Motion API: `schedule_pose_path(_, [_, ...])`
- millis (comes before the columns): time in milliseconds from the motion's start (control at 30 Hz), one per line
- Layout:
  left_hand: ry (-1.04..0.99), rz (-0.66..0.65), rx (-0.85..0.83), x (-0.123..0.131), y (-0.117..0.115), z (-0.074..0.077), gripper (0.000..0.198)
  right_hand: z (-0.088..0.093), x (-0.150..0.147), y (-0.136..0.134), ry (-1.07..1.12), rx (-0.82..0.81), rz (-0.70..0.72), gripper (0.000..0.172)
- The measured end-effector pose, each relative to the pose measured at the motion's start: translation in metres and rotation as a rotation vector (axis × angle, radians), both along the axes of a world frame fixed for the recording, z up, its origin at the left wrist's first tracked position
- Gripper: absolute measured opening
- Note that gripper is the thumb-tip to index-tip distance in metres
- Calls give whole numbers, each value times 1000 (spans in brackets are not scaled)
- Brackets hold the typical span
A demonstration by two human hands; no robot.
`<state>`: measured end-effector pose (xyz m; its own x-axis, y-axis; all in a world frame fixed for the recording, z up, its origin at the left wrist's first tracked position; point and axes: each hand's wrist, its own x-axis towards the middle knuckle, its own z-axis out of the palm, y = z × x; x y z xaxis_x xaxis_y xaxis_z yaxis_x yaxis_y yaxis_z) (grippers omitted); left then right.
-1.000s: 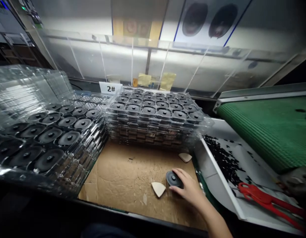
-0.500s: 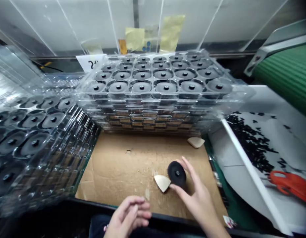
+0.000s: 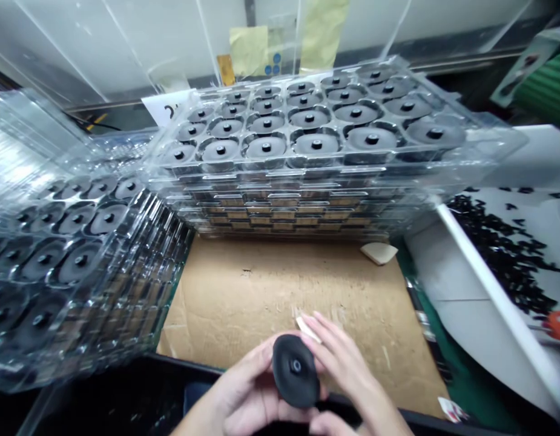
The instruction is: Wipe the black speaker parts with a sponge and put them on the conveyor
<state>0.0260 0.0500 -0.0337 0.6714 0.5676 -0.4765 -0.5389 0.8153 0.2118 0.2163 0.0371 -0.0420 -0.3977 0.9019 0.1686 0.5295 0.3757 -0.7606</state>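
The person's left hand [image 3: 243,390] cups a round black disc [image 3: 294,370] in curved fingers over the near edge of a brown cardboard sheet [image 3: 243,290], while the right hand [image 3: 347,369] closes narrowly against the disc, its fingers touching a pale cream wedge [image 3: 307,329], before stacked clear plastic trays [image 3: 270,177].
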Motion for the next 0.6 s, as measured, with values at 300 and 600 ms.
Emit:
schedule_pose_path(300, [17,413,-66,-13,-9,6,39,-75,1,-3,-325,124,-221,45])
schedule_pose_path(600, [138,523,-49,-9,-18,24,41,-60,-13,11,-128,69,-319,28])
